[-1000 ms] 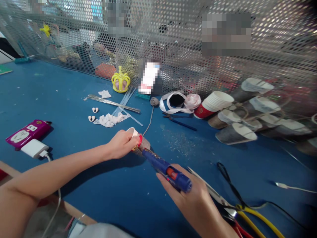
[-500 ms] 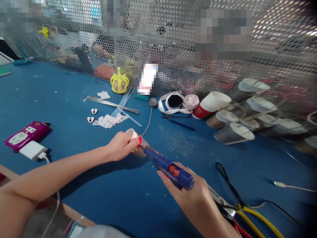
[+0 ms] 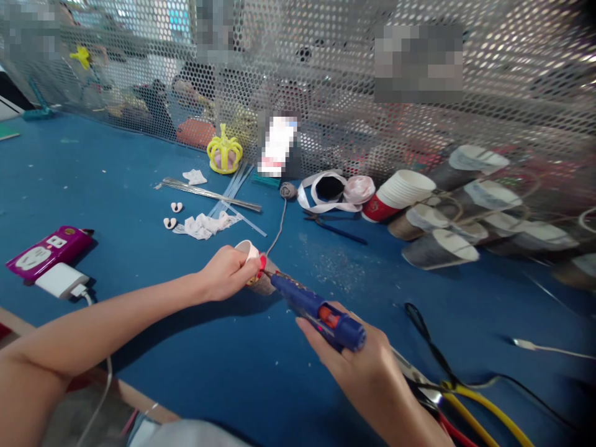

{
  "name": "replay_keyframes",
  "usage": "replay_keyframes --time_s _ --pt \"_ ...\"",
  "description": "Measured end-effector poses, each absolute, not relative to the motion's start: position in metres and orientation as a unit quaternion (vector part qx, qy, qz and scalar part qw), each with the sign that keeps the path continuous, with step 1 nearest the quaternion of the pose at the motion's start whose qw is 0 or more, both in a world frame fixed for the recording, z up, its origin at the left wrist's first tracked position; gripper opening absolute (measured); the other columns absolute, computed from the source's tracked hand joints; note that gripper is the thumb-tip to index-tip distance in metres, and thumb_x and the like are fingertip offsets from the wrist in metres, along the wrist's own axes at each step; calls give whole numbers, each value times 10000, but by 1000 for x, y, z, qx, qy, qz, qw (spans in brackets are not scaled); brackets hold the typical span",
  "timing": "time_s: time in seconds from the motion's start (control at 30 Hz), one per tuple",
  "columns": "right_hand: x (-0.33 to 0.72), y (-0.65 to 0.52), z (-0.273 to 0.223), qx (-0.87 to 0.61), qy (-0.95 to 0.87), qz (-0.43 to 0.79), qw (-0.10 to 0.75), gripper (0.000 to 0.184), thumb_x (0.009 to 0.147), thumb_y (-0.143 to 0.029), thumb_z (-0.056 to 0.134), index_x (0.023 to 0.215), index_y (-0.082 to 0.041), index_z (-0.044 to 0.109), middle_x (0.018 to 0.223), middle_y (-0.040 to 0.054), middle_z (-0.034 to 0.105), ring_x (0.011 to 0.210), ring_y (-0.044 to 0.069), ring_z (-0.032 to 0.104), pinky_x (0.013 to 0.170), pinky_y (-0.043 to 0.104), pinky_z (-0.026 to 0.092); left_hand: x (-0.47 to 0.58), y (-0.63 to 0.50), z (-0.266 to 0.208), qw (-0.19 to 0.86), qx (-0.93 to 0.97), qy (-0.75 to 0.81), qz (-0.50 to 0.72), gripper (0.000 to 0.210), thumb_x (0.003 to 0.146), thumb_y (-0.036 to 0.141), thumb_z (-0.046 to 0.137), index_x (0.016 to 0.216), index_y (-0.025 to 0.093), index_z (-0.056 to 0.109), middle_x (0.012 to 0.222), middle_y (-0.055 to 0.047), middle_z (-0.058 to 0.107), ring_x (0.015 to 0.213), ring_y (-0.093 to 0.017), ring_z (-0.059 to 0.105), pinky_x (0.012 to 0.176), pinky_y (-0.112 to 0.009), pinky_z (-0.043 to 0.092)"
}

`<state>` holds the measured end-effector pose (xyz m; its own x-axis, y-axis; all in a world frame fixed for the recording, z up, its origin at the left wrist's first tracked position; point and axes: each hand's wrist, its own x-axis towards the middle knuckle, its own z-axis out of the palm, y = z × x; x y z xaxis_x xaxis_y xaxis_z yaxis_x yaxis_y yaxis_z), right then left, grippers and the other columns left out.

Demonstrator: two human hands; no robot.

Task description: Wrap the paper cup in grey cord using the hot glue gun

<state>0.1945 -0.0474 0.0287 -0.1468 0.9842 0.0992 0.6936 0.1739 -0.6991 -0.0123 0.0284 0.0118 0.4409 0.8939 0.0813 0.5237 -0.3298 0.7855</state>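
My left hand (image 3: 229, 273) is closed round a paper cup (image 3: 266, 284) that lies tilted, its white rim up and to the left. Grey-brown cord wraps the cup's lower part, and red shows near my fingertips. From the cup a strand runs back to a small ball of grey cord (image 3: 288, 190). In my right hand (image 3: 361, 354) is a blue glue gun (image 3: 316, 307), its nozzle right at the side of the cup. Whether the tip touches the cup or the cord, I cannot tell. My right fingers wrap round the handle, partly hidden by the gun's body.
Behind stand a yellow crown-shaped piece (image 3: 224, 152) and a perforated metal screen (image 3: 153, 93). Pliers (image 3: 338, 230), stacked cups (image 3: 400, 192) and several cord-wrapped cups (image 3: 440, 249) lie right. Glue sticks (image 3: 233, 186) and white cloth (image 3: 205, 226) lie left of centre. Yellow-handled cutters (image 3: 488, 410) lie front right.
Almost nothing differs. The view has shifted very slightly; both hands, the cup and the glue gun keep nearly the same places.
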Motion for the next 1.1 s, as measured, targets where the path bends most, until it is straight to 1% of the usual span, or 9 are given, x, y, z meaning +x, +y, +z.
replay_keyframes --time_s 0.23,0.33,0.57,0.63,0.8,1.1 --pt "195 -49 31 -585 -721 248 277 151 729 -341 564 710 -192 584 599 1 614 477 123 531 509 220 470 -13 29 13 355 774 456 259 420 823 322 290 446 143 334 465 33 289 469 -67 266 434 -179 238" --pt "194 -49 33 -578 -725 255 275 162 751 -339 532 734 -188 588 590 4 608 483 125 529 504 222 469 -13 29 13 356 771 460 259 421 823 324 292 446 143 338 470 33 287 472 -67 265 433 -179 241" --pt "192 -45 33 -596 -714 253 266 196 738 -371 548 767 -178 571 573 0 595 468 120 508 484 220 461 -13 28 12 353 769 464 262 425 824 307 288 436 142 335 448 33 303 458 -65 272 435 -188 223" --pt "192 -44 34 -595 -715 258 261 202 746 -373 537 778 -176 566 540 -7 579 451 122 505 476 225 458 -13 28 12 354 769 463 263 423 827 301 288 438 141 340 446 34 299 455 -64 271 436 -188 221" --pt "192 -42 35 -599 -716 255 252 200 744 -378 533 752 -179 557 418 -51 491 355 108 457 400 216 418 -12 29 12 357 761 470 271 434 827 302 288 427 142 342 432 32 296 444 -64 266 425 -188 212" --pt "187 -37 38 -613 -701 262 253 215 742 -389 533 758 -176 561 398 -60 467 327 104 431 404 228 416 -13 28 12 354 762 469 273 408 824 293 302 440 157 293 440 37 248 435 -64 242 405 -191 196"
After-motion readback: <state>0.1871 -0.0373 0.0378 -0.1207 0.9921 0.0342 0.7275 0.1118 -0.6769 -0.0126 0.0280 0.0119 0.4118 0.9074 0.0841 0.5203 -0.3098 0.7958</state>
